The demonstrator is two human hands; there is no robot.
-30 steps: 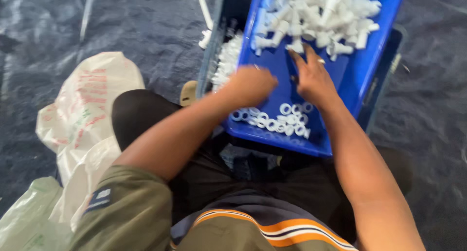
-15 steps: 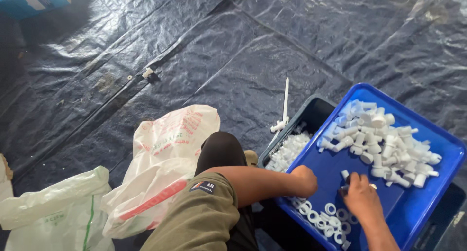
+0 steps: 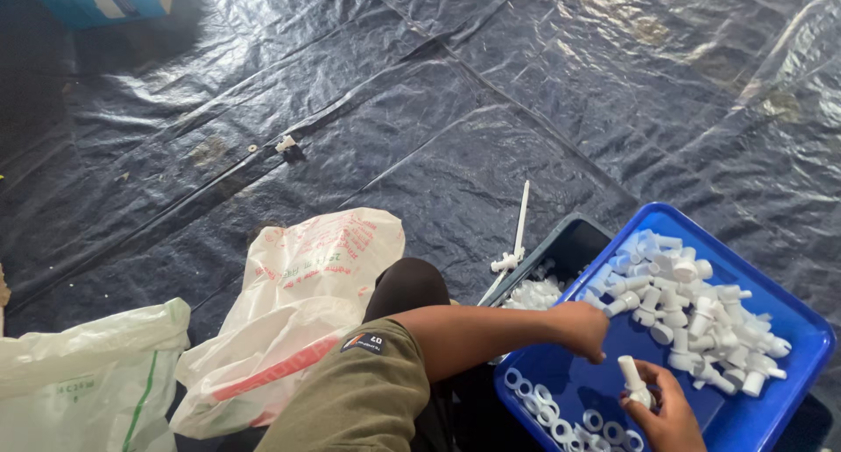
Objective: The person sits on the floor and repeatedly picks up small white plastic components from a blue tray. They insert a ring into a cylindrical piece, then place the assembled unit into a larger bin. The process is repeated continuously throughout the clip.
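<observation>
Right hand (image 3: 663, 410) closed around white plastic tube (image 3: 632, 378), kept upright over blue tray (image 3: 802, 316) beside white rings (image 3: 561, 421); left hand (image 3: 583, 328) curled near piled white fittings (image 3: 692, 307), finger state indiscernible.

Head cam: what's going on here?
A person sits on a black tarp over a blue tray of small white plastic parts. The right hand holds one white tube piece upright. The left hand reaches into the tray. White rings lie at the tray's near end.
</observation>
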